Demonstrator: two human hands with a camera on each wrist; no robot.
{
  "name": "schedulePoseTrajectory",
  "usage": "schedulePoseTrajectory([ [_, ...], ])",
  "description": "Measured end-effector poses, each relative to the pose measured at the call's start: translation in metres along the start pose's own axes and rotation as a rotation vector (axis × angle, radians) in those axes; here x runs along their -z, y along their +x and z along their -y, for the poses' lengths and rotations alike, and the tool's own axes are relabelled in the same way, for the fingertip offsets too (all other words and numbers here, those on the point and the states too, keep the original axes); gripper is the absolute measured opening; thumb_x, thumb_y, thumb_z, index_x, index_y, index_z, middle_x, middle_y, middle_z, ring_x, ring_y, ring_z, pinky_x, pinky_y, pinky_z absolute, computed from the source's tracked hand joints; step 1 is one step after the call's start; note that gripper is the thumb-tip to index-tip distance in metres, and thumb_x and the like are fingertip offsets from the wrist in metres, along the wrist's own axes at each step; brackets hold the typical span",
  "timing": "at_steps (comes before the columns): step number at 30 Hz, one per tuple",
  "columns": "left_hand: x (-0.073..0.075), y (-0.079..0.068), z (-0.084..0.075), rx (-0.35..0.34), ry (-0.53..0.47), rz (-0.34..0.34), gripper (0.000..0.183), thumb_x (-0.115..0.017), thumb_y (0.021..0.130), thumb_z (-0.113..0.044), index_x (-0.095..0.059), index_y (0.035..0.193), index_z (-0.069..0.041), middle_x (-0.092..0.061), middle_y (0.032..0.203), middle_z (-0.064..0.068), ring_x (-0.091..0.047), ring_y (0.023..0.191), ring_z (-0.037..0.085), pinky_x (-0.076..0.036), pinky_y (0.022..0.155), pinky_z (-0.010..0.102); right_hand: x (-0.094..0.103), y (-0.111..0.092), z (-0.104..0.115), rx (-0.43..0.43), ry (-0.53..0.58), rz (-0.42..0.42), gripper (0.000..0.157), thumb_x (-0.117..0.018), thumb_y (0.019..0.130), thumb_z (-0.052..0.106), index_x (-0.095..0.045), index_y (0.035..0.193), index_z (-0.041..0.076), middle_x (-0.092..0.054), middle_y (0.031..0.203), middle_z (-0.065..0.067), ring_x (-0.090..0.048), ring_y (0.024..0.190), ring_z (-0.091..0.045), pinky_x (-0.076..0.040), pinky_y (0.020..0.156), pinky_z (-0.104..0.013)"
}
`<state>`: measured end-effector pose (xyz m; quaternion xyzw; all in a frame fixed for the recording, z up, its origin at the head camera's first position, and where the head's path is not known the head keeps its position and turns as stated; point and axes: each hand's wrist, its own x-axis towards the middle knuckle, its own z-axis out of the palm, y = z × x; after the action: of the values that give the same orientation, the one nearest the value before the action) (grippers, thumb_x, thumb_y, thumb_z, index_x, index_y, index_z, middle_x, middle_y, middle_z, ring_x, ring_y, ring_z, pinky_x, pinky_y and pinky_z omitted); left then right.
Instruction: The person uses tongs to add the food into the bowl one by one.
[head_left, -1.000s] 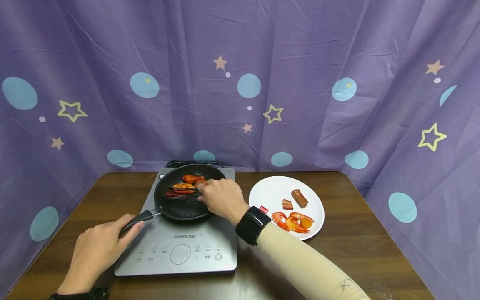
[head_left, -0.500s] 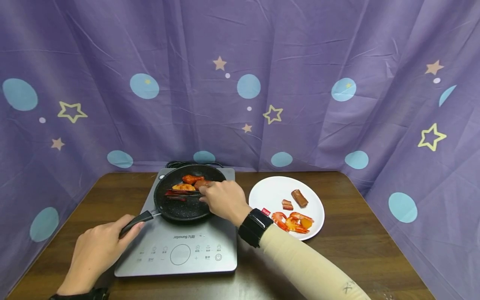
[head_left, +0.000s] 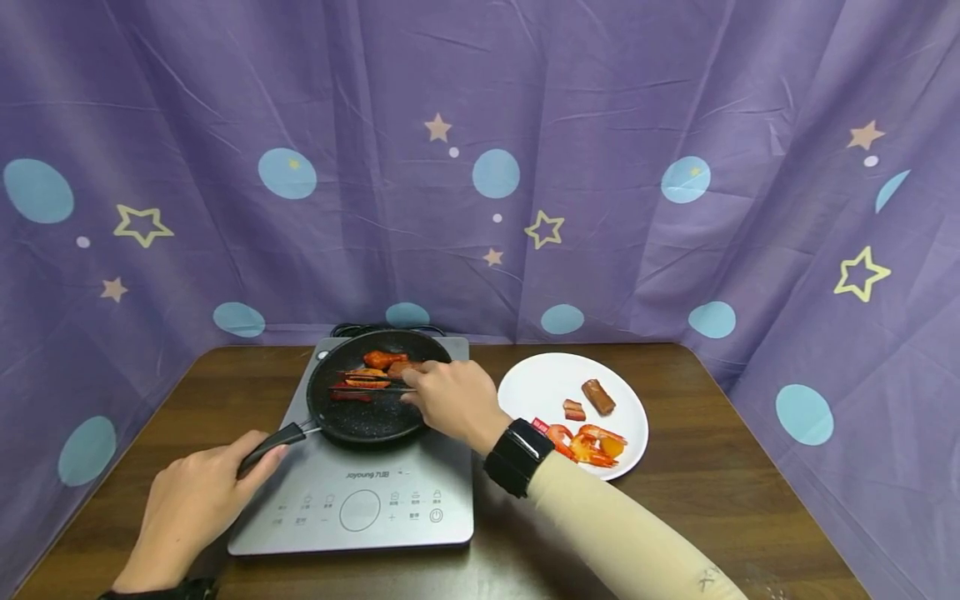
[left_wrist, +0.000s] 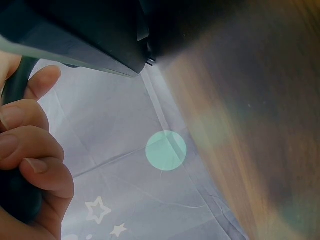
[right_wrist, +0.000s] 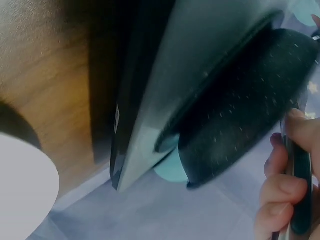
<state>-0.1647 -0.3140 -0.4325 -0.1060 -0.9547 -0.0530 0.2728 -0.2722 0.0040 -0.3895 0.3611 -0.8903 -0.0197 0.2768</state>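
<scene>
My left hand (head_left: 198, 496) grips the black handle (head_left: 272, 446) of a dark speckled frying pan (head_left: 375, 421), and its curled fingers show in the left wrist view. With my right hand (head_left: 459, 404) I hold dark tongs (right_wrist: 301, 190) over the pan from its right side. Their prongs stand apart and overlap an orange-yellow food piece (head_left: 366, 377). Behind it lie a glazed chicken drumstick (head_left: 384, 359) and a brown meat piece (head_left: 401, 367), partly hidden by my fingers. A dark red strip (head_left: 351, 395) lies nearer the pan's front.
Under the pan is a silver induction cooker (head_left: 408, 533) with touch controls along its front. To the right, a white plate (head_left: 525, 383) bears shrimp (head_left: 592, 450), a small bacon piece (head_left: 574, 410) and a brown meat piece (head_left: 598, 397). A purple curtain (head_left: 600, 108) hangs behind the wooden table (head_left: 712, 467).
The tongs dipped toward the red strip with prongs close together, then came back over the orange-yellow piece with prongs apart. My right hand shifted slightly right. The left hand stays put.
</scene>
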Motion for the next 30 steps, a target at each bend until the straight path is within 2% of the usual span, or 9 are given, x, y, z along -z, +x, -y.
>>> schedulePoseTrajectory([
  [6, -0.002, 0.000, 0.000, -0.003, 0.011, 0.001, 0.027, -0.066, 0.088, -0.048, -0.062, 0.097, -0.023, -0.031, 0.047, -0.011, -0.026, 0.040, 0.009, -0.020, 0.035, 0.030, 0.019, -0.020, -0.026, -0.015, 0.014, -0.047, 0.026, -0.055, 0.095, 0.049, -0.060, 0.109, 0.028, -0.053, 0.075, 0.008, -0.050, 0.051, -0.014, -0.038, 0.040, -0.034],
  [13, -0.001, 0.000, 0.000, -0.001, 0.011, -0.002, 0.026, -0.065, 0.088, -0.049, -0.062, 0.096, -0.024, -0.030, 0.047, -0.010, -0.026, 0.040, 0.010, -0.020, 0.035, 0.031, 0.037, -0.057, -0.078, -0.093, 0.025, -0.083, 0.028, -0.058, 0.092, 0.048, -0.062, 0.107, 0.024, -0.056, 0.075, 0.005, -0.056, 0.056, -0.020, -0.042, 0.042, -0.040],
  [17, 0.001, -0.001, 0.000, -0.008, 0.007, -0.014, 0.026, -0.066, 0.087, -0.047, -0.062, 0.095, -0.023, -0.030, 0.047, -0.010, -0.026, 0.040, 0.010, -0.019, 0.034, 0.031, 0.044, -0.084, -0.107, -0.180, 0.037, -0.028, 0.035, -0.058, 0.092, 0.049, -0.063, 0.115, 0.024, -0.062, 0.082, 0.005, -0.059, 0.062, -0.019, -0.044, 0.045, -0.041],
  [20, 0.001, -0.002, 0.000, -0.016, 0.006, -0.027, 0.025, -0.067, 0.087, -0.046, -0.062, 0.095, -0.023, -0.029, 0.047, -0.010, -0.025, 0.040, 0.009, -0.019, 0.034, 0.030, 0.046, -0.107, -0.126, -0.246, 0.042, 0.029, 0.036, -0.057, 0.092, 0.050, -0.063, 0.114, 0.023, -0.063, 0.083, 0.004, -0.060, 0.065, -0.020, -0.045, 0.048, -0.041],
  [26, 0.002, -0.001, -0.001, -0.004, -0.001, -0.010, 0.027, -0.066, 0.087, -0.047, -0.063, 0.100, -0.023, -0.031, 0.046, -0.011, -0.025, 0.039, 0.009, -0.020, 0.034, 0.031, 0.046, -0.152, -0.157, -0.381, 0.060, 0.128, 0.042, -0.056, 0.092, 0.051, -0.063, 0.117, 0.017, -0.067, 0.090, -0.002, -0.063, 0.072, -0.026, -0.048, 0.054, -0.047],
  [30, 0.003, 0.000, -0.002, 0.001, 0.005, 0.001, 0.028, -0.066, 0.087, -0.047, -0.064, 0.101, -0.023, -0.030, 0.046, -0.011, -0.025, 0.039, 0.010, -0.020, 0.034, 0.031, 0.048, -0.175, -0.172, -0.482, 0.075, 0.191, 0.039, -0.058, 0.091, 0.050, -0.063, 0.116, 0.020, -0.067, 0.089, -0.003, -0.060, 0.068, -0.026, -0.044, 0.048, -0.045],
])
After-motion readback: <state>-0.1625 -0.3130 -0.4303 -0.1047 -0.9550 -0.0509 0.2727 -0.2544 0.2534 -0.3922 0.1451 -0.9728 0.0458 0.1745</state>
